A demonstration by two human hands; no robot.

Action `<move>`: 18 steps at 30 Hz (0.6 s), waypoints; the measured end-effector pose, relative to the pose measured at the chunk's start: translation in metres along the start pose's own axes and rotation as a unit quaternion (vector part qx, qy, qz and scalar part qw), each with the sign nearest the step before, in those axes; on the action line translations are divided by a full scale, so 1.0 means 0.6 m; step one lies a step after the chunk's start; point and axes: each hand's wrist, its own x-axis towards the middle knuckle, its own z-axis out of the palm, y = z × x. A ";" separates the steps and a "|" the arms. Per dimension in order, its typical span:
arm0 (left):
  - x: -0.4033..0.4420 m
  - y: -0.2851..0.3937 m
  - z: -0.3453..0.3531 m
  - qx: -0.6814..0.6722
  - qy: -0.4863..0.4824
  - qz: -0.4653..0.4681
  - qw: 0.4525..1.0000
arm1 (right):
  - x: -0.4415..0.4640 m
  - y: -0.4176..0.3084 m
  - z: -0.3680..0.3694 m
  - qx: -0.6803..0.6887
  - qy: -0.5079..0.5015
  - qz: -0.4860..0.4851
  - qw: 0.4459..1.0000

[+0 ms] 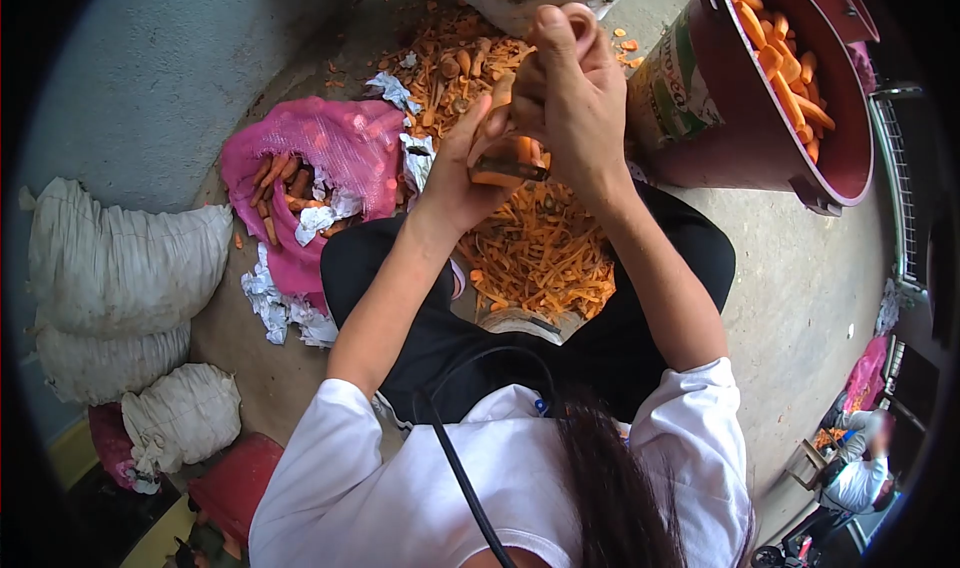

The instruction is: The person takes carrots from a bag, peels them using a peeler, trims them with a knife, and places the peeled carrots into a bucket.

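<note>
My left hand (458, 176) is closed around an orange carrot (518, 152), held up over my lap. A dark, shiny-edged piece lies along the carrot's near end; I cannot make out what it is. Just to the right and above, my right hand (590, 118) is closed with the thumb raised, close against the carrot. Its fingers hide what they grip. Below both hands, between my knees, a heap of carrot peelings (545, 258) fills a container whose pale rim (520, 322) shows at the front.
Peeled carrots (775, 53) fill a dark red bucket (690, 108) at right. A pink mesh sack (330, 133) of unpeeled carrots (275, 183) lies left, beside more peelings (450, 68). White sacks (125, 258) stack against the wall. Another person (855, 478) sits far right.
</note>
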 end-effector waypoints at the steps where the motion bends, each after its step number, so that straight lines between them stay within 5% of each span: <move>1: -0.007 -0.006 0.009 0.095 0.123 0.007 0.988 | -0.004 -0.008 0.004 0.006 -0.023 0.015 1.000; 5: -0.016 -0.031 0.029 0.025 0.120 -0.048 0.991 | 0.018 -0.020 -0.008 -0.027 0.005 -0.007 1.000; 6: -0.017 -0.041 0.025 0.023 0.014 -0.103 0.994 | 0.031 -0.025 -0.018 -0.050 0.029 -0.030 0.998; 10: -0.010 -0.041 0.021 0.012 0.098 -0.025 0.995 | 0.024 -0.051 -0.024 0.013 0.090 0.005 0.996; 11: -0.011 -0.032 0.019 0.025 0.121 -0.017 0.992 | 0.021 -0.067 -0.034 0.070 0.004 0.017 0.997; 15: -0.002 -0.022 0.027 0.042 0.101 0.021 0.994 | -0.011 -0.063 0.001 -0.013 -0.036 0.019 0.999; 18: -0.017 -0.026 0.017 0.054 -0.009 0.026 0.998 | -0.009 -0.034 -0.006 -0.017 -0.049 0.072 0.996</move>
